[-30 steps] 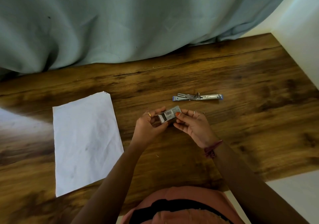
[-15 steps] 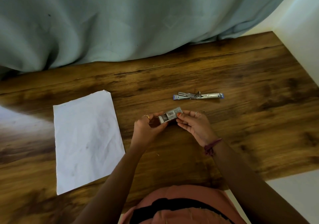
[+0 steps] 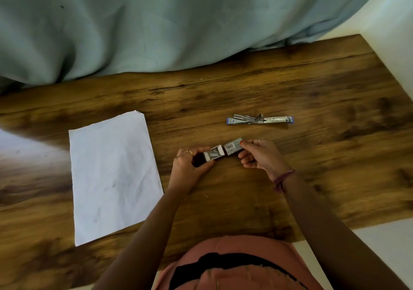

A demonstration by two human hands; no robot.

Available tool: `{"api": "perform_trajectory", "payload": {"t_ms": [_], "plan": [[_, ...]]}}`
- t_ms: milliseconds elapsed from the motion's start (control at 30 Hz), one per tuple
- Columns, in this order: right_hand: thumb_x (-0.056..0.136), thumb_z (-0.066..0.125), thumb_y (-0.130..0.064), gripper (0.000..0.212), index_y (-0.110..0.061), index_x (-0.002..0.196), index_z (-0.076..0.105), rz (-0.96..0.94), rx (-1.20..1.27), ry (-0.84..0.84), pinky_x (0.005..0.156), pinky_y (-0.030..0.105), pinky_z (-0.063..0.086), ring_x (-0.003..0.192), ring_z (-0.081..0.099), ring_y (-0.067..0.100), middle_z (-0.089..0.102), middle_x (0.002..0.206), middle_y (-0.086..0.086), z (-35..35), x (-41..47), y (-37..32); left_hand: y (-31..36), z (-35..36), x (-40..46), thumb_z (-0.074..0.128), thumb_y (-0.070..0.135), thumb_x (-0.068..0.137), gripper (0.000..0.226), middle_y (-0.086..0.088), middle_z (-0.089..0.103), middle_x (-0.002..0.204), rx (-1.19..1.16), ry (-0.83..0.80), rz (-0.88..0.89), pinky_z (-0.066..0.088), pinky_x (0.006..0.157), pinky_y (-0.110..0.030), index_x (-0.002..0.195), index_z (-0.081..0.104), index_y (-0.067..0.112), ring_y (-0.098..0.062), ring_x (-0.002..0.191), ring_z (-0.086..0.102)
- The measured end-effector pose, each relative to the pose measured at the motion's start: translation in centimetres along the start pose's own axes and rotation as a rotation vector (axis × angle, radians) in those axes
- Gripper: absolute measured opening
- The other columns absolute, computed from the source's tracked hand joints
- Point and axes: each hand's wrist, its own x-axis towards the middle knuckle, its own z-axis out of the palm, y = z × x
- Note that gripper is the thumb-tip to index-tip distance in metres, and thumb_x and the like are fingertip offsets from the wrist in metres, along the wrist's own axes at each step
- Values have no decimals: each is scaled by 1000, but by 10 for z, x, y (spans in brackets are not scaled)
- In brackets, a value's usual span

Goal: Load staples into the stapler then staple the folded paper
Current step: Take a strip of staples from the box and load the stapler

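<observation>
Left hand (image 3: 187,169) grips small white cardboard staple tray (image 3: 213,154), pulled open; right hand (image 3: 260,155) pinches grey sleeve (image 3: 233,149). Silver hinged-open stapler (image 3: 260,120) unloaded on wooden table (image 3: 312,88). White paper sheet (image 3: 111,173) untouched, left. Loading, stapling pending.

Both forearms reach in from the near edge, converging toward the middle; the left hand (image 3: 190,167) sits palm inward, fingers curled, thumb and fingertips pinching what it holds, a ring on one finger; the right hand (image 3: 260,155) mirrors it just to the right, fingers curled in a pinch, ringed, a braided thread band on the wrist.
</observation>
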Motion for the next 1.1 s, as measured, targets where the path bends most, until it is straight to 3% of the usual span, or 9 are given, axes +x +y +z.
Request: {"api": "perform_trajectory", "payload": {"t_ms": [333, 533, 600, 700, 767, 833, 900, 1000, 1100], "plan": [[86, 67, -18, 6, -13, 88, 65, -7, -80, 77, 38, 18, 46, 38, 53, 3, 74, 68, -2, 4, 1, 4, 0, 4, -1, 75, 34, 78, 37, 11, 53, 118, 36, 59, 115, 38, 88, -23, 111, 60, 37, -4, 111, 43], [82, 72, -23, 22, -16, 97, 58, -53, -53, 111, 40, 20, 47, 41, 55, 5, 74, 70, 0, 6, -3, 4, -1, 5, 0, 75, 35, 78, 38, 10, 53, 114, 54, 63, 107, 38, 84, -20, 114, 62, 33, -5, 107, 44], [83, 69, -29, 21, -18, 98, 60, -159, -177, 98, 42, 19, 47, 44, 56, 3, 73, 70, 0, 7, -6, 4, -1, 6, 0, 76, 35, 78, 38, 12, 52, 111, 65, 70, 109, 36, 80, -17, 113, 62, 34, -5, 104, 44], [89, 60, -31, 16, -22, 103, 62, -540, -627, 73, 49, 23, 52, 56, 63, 5, 69, 70, -2, 9, -12, 2, -1, 6, 1, 76, 35, 78, 38, 13, 51, 110, 69, 75, 114, 35, 78, -15, 113, 61, 34, -4, 104, 43], [92, 56, -32, 19, -24, 108, 64, -735, -863, 12, 49, 22, 47, 56, 59, 7, 67, 72, -2, 15, -14, -1, -2, 7, 1, 76, 34, 78, 37, 13, 51, 110, 75, 85, 126, 34, 77, -13, 113, 61, 33, -4, 103, 42], [94, 53, -34, 22, -27, 111, 64, -794, -1021, -36, 47, 16, 32, 51, 47, 2, 68, 75, -4, 23, -14, -6, -3, 7, 0, 75, 32, 79, 37, 13, 51, 110, 80, 92, 137, 32, 77, -10, 113, 62, 30, -4, 103, 43], [95, 50, -36, 24, -28, 112, 64, -822, -1150, -58, 50, 17, 28, 57, 46, 0, 69, 83, -5, 33, -13, -9, -4, 7, 0, 74, 33, 79, 37, 12, 52, 110, 80, 89, 141, 32, 77, -10, 114, 62, 28, -5, 103, 44], [96, 46, -35, 25, -28, 113, 63, -863, -1310, -69, 57, 22, 36, 77, 57, 8, 67, 95, -5, 44, -12, -16, -5, 7, 0, 74, 32, 79, 36, 11, 53, 109, 77, 89, 153, 34, 78, -11, 113, 62, 27, -7, 102, 46], [97, 42, -35, 25, -26, 109, 63, -861, -1436, -59, 60, 26, 42, 78, 59, 14, 65, 92, -2, 51, -9, -24, -5, 6, 0, 74, 30, 79, 36, 11, 53, 107, 78, 92, 160, 35, 78, -12, 113, 63, 25, -7, 100, 46]]}}
